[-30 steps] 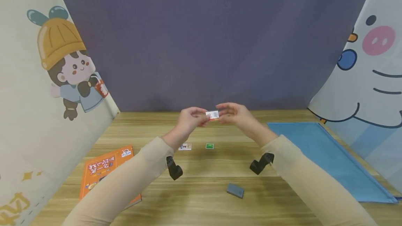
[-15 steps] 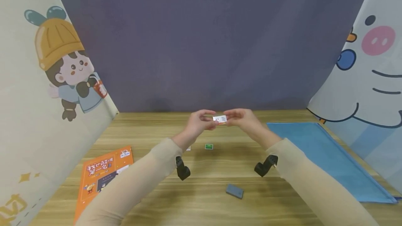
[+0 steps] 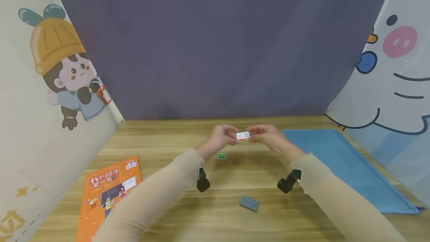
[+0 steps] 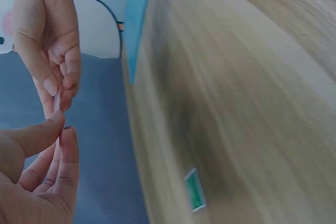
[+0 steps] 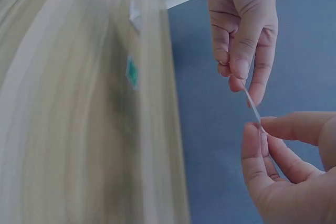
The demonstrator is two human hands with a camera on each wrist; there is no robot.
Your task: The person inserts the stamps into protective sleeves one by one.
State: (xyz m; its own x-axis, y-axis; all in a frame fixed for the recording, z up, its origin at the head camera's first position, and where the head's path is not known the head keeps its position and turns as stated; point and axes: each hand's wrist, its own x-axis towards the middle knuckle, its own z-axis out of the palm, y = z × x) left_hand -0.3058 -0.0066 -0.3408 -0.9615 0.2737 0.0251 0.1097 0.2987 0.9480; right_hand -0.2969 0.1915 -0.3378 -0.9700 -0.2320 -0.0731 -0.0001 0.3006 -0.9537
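A light wooden counter with long grain lines (image 3: 161,137) fills the lower view. Behind it hangs a plain dusky blue-grey cloth backdrop (image 3: 215,44), evenly and softly lit. On the left leans a cream panel printed with a cartoon girl in a mustard-yellow beanie (image 3: 57,70). On the right stands a pale panel with a cartoon face, pink cheek and blue spot (image 3: 396,70). A flat blue mat (image 3: 336,160) lies on the counter's right side.

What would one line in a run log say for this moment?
left hand: pinches small card | right hand: pinches its other end | card: held above wooden table | below: green card, grey block
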